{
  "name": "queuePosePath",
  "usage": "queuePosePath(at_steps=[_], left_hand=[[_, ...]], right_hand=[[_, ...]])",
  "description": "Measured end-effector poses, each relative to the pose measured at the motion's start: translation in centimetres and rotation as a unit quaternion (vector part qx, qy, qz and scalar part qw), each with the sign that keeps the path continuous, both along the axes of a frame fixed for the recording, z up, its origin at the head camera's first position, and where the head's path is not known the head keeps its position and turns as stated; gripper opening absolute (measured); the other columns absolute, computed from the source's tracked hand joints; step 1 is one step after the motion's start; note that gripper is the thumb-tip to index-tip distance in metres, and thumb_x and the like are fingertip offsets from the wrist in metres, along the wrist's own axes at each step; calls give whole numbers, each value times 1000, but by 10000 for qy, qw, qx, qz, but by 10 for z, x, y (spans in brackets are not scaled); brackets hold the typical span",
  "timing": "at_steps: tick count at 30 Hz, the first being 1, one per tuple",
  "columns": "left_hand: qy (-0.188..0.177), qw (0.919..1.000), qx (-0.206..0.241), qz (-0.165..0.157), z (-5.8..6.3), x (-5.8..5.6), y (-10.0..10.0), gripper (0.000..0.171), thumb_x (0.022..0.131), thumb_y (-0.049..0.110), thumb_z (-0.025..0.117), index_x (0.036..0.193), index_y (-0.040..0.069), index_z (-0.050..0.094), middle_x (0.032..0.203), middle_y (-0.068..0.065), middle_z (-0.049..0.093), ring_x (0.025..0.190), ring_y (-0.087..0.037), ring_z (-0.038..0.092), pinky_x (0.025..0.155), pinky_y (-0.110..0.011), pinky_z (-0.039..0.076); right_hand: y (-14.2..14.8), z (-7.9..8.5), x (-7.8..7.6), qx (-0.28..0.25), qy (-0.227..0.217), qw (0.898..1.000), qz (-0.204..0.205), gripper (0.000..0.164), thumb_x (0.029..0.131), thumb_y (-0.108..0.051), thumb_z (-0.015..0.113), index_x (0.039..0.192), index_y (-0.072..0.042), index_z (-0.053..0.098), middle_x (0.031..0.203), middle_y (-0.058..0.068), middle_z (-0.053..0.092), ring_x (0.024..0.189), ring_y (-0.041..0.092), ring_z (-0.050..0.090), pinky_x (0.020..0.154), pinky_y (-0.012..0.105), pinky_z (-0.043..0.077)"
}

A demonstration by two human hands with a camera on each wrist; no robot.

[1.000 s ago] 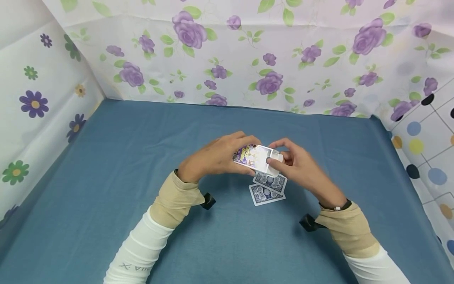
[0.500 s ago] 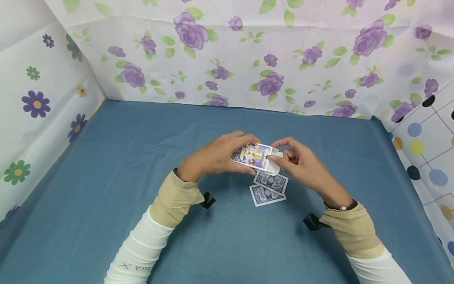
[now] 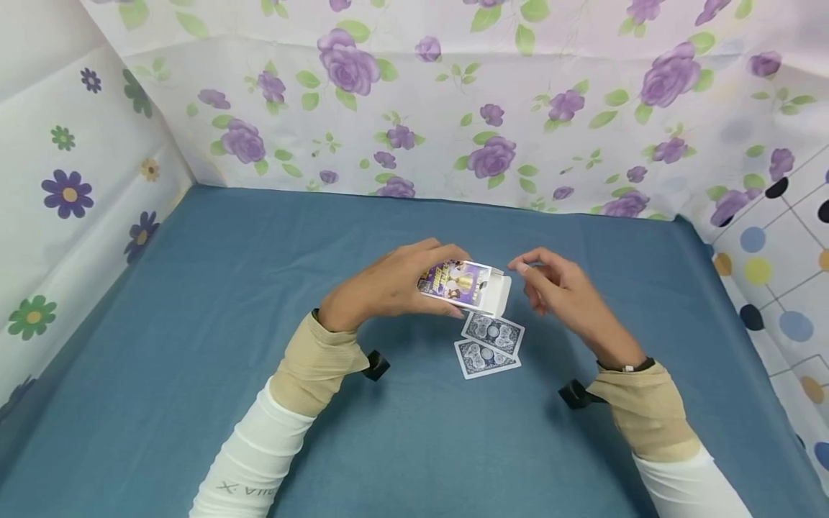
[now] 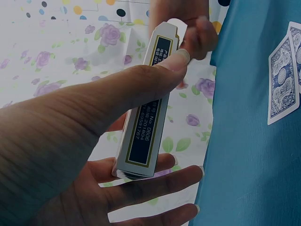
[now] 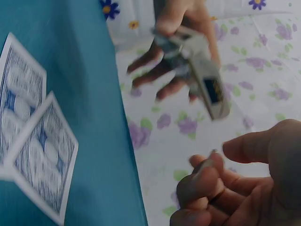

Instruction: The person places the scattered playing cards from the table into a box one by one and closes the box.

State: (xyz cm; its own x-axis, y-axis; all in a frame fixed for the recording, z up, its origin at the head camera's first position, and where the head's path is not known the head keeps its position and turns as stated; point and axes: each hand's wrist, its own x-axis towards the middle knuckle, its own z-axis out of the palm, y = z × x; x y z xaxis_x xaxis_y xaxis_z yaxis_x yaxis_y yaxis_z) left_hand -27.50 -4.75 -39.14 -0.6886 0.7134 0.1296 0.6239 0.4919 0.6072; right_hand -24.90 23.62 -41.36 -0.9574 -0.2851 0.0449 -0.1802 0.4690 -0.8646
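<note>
My left hand (image 3: 398,280) grips a card box (image 3: 453,282) with a purple and yellow printed face, held above the table. Its right end is open, with a white flap (image 3: 497,296) sticking out. In the left wrist view the thumb presses along the box's dark-labelled narrow side (image 4: 149,123). My right hand (image 3: 562,291) hovers just right of the flap, apart from it, fingers loosely bent around nothing. Two blue-backed playing cards lie overlapping below the box: the upper card (image 3: 494,333) partly covers the lower card (image 3: 484,359).
A blue cloth (image 3: 414,439) covers the table. Flower-printed sheeting (image 3: 414,101) rises behind it, with more patterned sheets at the left and right. A black wrist camera (image 3: 376,365) sticks out under the left wrist, and another black camera (image 3: 573,394) under the right.
My right hand has let go of the box's open end and drawn off to the right. The box's printed face has lost its glare. Both cards lie as before.
</note>
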Motion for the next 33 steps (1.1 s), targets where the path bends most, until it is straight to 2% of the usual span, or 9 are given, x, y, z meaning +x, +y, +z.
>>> queuePosePath(at_steps=[3, 7, 11, 14, 19, 25, 28, 33], left_hand=[[-3, 10000, 14, 6, 0, 0, -1, 66, 78, 45, 79, 136, 25, 56, 102, 4, 53, 84, -12, 51, 69, -28, 47], [13, 10000, 5, 22, 0, -1, 0, 65, 78, 45, 79, 136, 26, 55, 102, 4, 53, 83, -12, 51, 68, -27, 47], [52, 10000, -21, 33, 1, -1, 0, 66, 79, 45, 79, 137, 26, 55, 103, 4, 53, 83, -12, 51, 68, -27, 47], [57, 10000, -12, 15, 1, -1, 0, 65, 79, 45, 78, 137, 26, 54, 103, 4, 52, 83, -12, 51, 68, -28, 47], [102, 9999, -34, 13, 1, -2, -1, 65, 80, 45, 78, 137, 26, 54, 103, 4, 52, 83, -12, 50, 69, -28, 46], [105, 9999, -47, 17, -1, -2, -2, 66, 79, 45, 79, 137, 25, 55, 104, 4, 53, 84, -12, 50, 69, -28, 46], [83, 10000, -21, 29, -2, -2, -3, 66, 79, 45, 79, 137, 25, 55, 102, 4, 53, 84, -12, 50, 69, -27, 46], [86, 10000, 35, -2, -2, -2, -4, 66, 79, 45, 79, 136, 25, 55, 102, 4, 53, 84, -12, 50, 68, -27, 46]], right_hand=[[5, -5, -3, 553, -94, 9984, 18, 36, 102, -35, 52, 118, -5, 62, 70, 17, 56, 57, 28, 55, 58, 42, 49], [10, -13, -5, 1305, -496, 9893, 413, 32, 98, -33, 59, 114, -6, 60, 73, 14, 59, 60, 26, 59, 61, 42, 51], [11, -23, -7, 1670, -838, 9773, 1001, 37, 93, -33, 67, 114, -4, 56, 78, 12, 60, 62, 23, 58, 58, 37, 49], [11, -30, -6, 1895, -903, 9699, 1232, 46, 87, -38, 73, 112, -4, 54, 78, 8, 59, 62, 20, 55, 57, 34, 45], [5, -33, -2, 2270, -824, 9636, 1146, 59, 76, -42, 82, 112, -7, 51, 76, 6, 55, 62, 18, 49, 58, 33, 41], [-8, -38, 0, 2947, -807, 9485, 836, 68, 66, -49, 87, 106, -8, 50, 81, 5, 52, 68, 19, 47, 60, 34, 39], [-9, -41, -1, 2957, -807, 9489, 748, 66, 64, -49, 87, 101, -8, 52, 82, 6, 51, 71, 19, 46, 62, 34, 39], [-4, -44, -6, 2613, -811, 9584, 817, 62, 65, -46, 88, 97, -7, 52, 84, 8, 49, 73, 20, 44, 64, 34, 37]])
